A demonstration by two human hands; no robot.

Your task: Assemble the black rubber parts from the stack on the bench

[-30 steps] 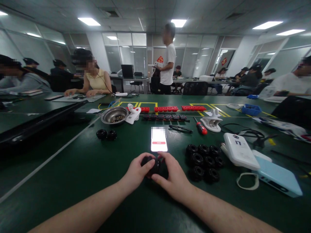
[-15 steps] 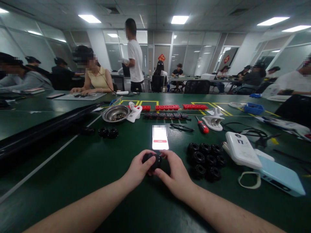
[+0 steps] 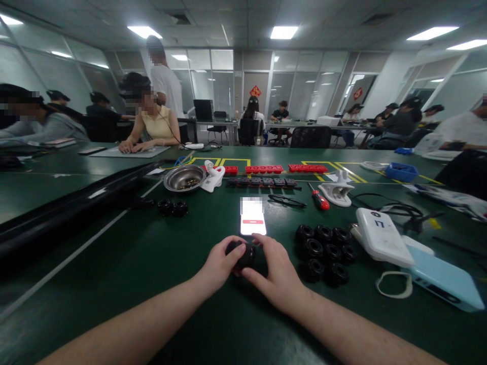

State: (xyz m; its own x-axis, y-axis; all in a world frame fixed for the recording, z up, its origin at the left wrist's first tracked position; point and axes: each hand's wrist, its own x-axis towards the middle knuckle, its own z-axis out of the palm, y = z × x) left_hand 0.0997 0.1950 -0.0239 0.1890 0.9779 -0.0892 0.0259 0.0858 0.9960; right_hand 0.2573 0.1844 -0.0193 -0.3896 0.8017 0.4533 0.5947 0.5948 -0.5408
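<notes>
My left hand (image 3: 223,261) is closed around a black toy-like wheel (image 3: 248,255), its thumb lying over the top. Close by on the right, my right hand (image 3: 277,268) has thumb and fingers apart, curved toward the wheel; I cannot make out whether its thumb tip touches it. Just beyond both hands lies a phone (image 3: 253,215) with a lit screen. Several similar black wheels (image 3: 314,248) stand grouped to the right of my right hand. Farther left sits another pair of black wheels (image 3: 180,207).
Beyond lie a metal bowl (image 3: 184,178) holding small parts, a black strip of blocks (image 3: 262,183), red strips (image 3: 264,169), glasses (image 3: 287,201) and a screwdriver (image 3: 319,198). Right are a white device (image 3: 384,238) and a light-blue box (image 3: 445,279). A long black bar (image 3: 76,203) lies left.
My hands stay in nearly the same place around the wheel; the view has shifted slightly. In the background, a standing person in a white top has moved left.
</notes>
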